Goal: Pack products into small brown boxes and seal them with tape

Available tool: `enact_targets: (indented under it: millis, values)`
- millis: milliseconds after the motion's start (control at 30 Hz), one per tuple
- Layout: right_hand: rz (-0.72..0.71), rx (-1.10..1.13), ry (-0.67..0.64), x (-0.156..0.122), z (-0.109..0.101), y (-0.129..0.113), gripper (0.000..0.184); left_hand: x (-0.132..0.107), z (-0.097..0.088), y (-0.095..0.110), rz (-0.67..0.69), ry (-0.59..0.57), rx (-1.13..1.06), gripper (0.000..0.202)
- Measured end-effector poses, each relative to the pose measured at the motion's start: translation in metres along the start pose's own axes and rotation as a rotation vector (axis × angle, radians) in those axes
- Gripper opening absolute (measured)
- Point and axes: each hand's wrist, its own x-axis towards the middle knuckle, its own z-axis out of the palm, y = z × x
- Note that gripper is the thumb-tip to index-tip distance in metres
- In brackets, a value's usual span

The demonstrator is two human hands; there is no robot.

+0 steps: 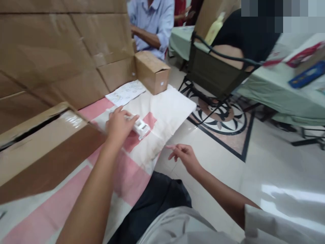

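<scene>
My left hand (119,126) is closed round a small white plastic device (141,128), which lies on a pink-and-white cloth (167,105) spread over the table. My right hand (184,156) hovers empty past the cloth's near edge, above the floor, fingers loosely apart with the index finger pointing left. A printed paper sheet (125,92) lies on the cloth beyond my left hand. A small cardboard box (151,71) stands behind the sheet.
A large cardboard box (38,149) with a taped flap sits at the left, and tall cardboard panels (61,47) rise behind it. A person in a light blue shirt (151,23) sits at the back. Another person sits in a dark chair (215,73) by a green-covered table (279,91).
</scene>
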Motion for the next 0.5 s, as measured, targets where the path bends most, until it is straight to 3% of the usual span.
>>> enact_targets:
  millis: [200, 400, 500]
  values:
    - [0.1, 0.027, -0.051, 0.01, 0.007, -0.004, 0.061, 0.012, 0.013, -0.018, -0.051, -0.026, -0.079, 0.043]
    - [0.057, -0.013, -0.05, 0.012, 0.005, -0.012, 0.062, 0.0, 0.011, -0.003, -0.042, 0.099, -0.033, 0.039]
    - [0.029, -0.046, -0.028, 0.011, 0.005, -0.015, 0.059, -0.003, 0.003, 0.001, 0.014, 0.077, 0.046, 0.039]
